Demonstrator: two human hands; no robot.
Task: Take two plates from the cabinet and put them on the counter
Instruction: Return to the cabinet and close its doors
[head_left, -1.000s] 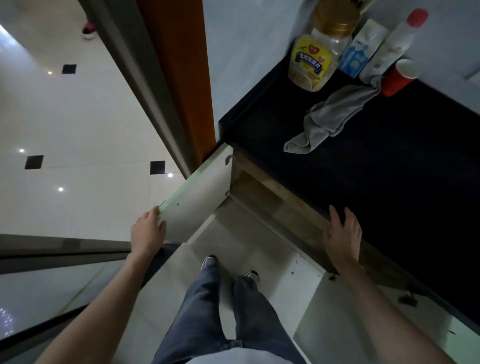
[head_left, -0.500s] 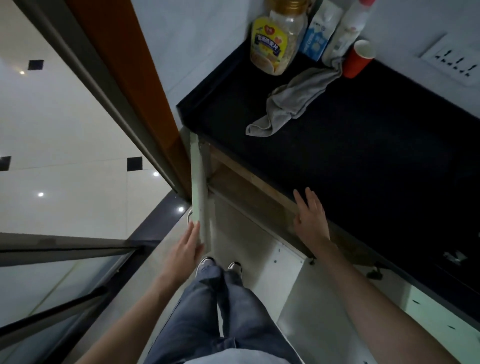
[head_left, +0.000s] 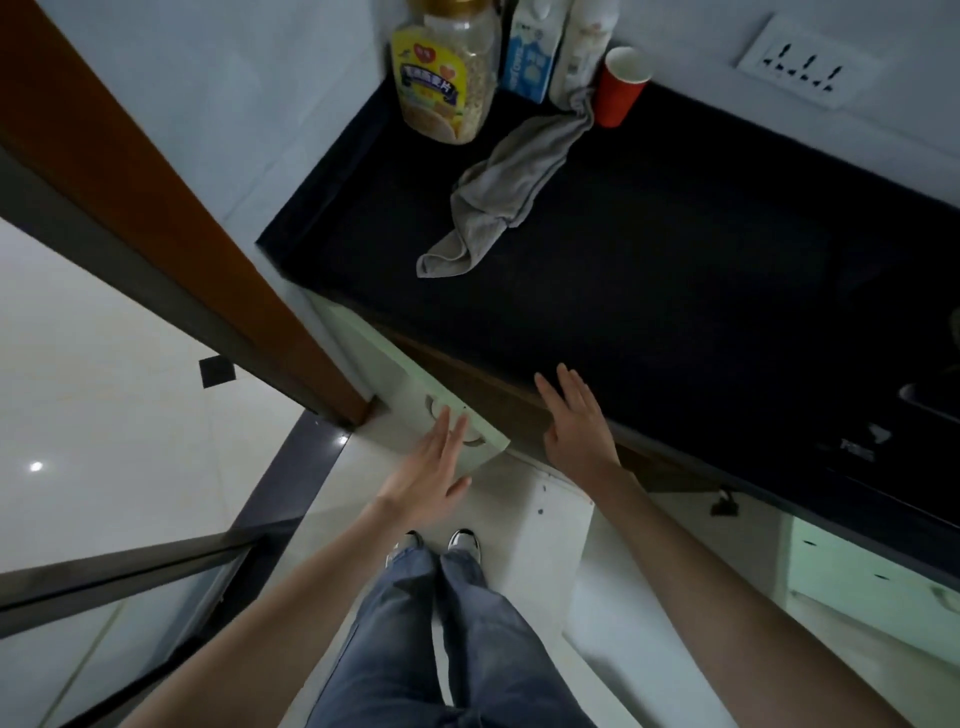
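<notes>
The left hand lay flat, fingers apart, on the pale cabinet door below the dark surface. The right hand hovered open beside the edge. No plates showed.

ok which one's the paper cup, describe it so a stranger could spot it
Follow the black counter to its back corner by the wall. The paper cup stands rightmost in the row of containers there, touching the grey cloth. It alone is red, open-topped and white inside.
</notes>
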